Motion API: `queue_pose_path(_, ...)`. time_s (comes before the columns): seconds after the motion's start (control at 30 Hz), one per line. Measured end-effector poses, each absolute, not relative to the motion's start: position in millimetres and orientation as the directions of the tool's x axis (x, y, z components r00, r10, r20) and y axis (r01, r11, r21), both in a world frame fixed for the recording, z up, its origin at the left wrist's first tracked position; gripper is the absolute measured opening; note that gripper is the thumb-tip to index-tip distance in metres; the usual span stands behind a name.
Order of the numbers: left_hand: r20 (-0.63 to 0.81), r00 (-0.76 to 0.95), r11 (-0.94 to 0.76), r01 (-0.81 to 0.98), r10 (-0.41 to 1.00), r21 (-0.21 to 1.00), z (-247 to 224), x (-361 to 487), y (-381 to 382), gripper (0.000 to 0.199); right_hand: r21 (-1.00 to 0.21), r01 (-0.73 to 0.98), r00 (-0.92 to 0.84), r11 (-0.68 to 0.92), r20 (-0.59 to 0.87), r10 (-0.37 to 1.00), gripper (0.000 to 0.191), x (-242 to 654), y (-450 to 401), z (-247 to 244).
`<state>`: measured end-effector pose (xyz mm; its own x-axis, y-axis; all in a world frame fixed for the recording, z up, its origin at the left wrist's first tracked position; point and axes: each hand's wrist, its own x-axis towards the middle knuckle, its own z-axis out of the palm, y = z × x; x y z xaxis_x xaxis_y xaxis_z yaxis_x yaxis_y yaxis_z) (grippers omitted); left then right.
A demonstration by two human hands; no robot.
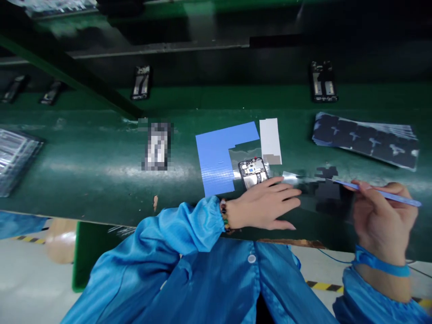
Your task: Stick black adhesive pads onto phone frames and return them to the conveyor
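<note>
My left hand (pixel 265 204) lies palm down with its fingers spread. It covers the lower part of an opened phone (pixel 254 167), whose circuit board and metal plate show. My right hand (pixel 383 220) is closed around a pair of blue tweezers (pixel 400 197) pointing left. Their tips meet a black die-cut film piece (pixel 327 173); I cannot tell whether they pinch it. Darker film (pixel 329 191) shows just below the tips. Between the hands is a small shiny clear strip (pixel 290 177).
A blue L-shaped sheet (pixel 214 157) and a white card (pixel 270 137) lie around the phone. Fanned black film sheets (pixel 366 139) are at right. Opened phones (pixel 324 83) sit along the back; a pixelated one (pixel 157 146) is left. A green post (pixel 84 83) slants across the left.
</note>
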<state>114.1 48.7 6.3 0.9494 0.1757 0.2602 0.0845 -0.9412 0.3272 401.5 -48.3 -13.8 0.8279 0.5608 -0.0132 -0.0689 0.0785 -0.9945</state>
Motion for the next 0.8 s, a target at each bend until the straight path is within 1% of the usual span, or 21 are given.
queue_pose_path(0.1,0.289,0.908,-0.919,0.200,0.304,0.339,6,76,53,0.035,-0.996,-0.064,0.820,0.070,-0.013,0.572,0.051,393,-45,-16)
queue_pose_path(0.17,0.316,0.874,-0.895,0.242,0.369,0.374,4,51,52,0.029,-0.995,-0.059,0.831,0.081,-0.004,0.557,0.051,385,-44,-16)
queue_pose_path(0.2,0.332,0.868,-0.893,0.231,0.369,0.386,2,42,50,0.027,-0.995,-0.052,0.841,0.091,0.006,0.541,0.050,382,-43,-16)
queue_pose_path(0.27,0.359,0.878,-0.908,0.170,0.316,0.383,-1,30,46,0.024,-0.994,-0.038,0.851,0.099,0.020,0.525,0.049,375,-43,-15)
queue_pose_path(0.4,0.392,0.905,-0.950,0.040,0.166,0.310,-3,27,42,0.022,-0.995,-0.015,0.832,0.095,0.040,0.553,0.050,361,-45,-8)
queue_pose_path(0.57,0.409,0.906,-0.967,0.004,0.111,0.253,-1,32,40,0.022,-0.998,-0.025,0.782,0.063,0.019,0.623,0.051,348,-44,-4)
queue_pose_path(0.67,0.393,0.914,-0.962,-0.011,0.102,0.274,-1,33,39,0.018,-0.997,-0.047,0.749,0.055,0.001,0.663,0.054,341,-33,-2)
queue_pose_path(0.73,0.412,0.906,-0.946,-0.040,0.102,0.320,0,33,45,0.019,-0.998,-0.049,0.706,0.045,-0.003,0.708,0.053,332,-22,0)
queue_pose_path(0.8,0.467,0.869,-0.925,-0.025,0.167,0.378,4,34,59,0.024,-0.999,-0.032,0.639,0.016,-0.009,0.769,0.050,321,-11,3)
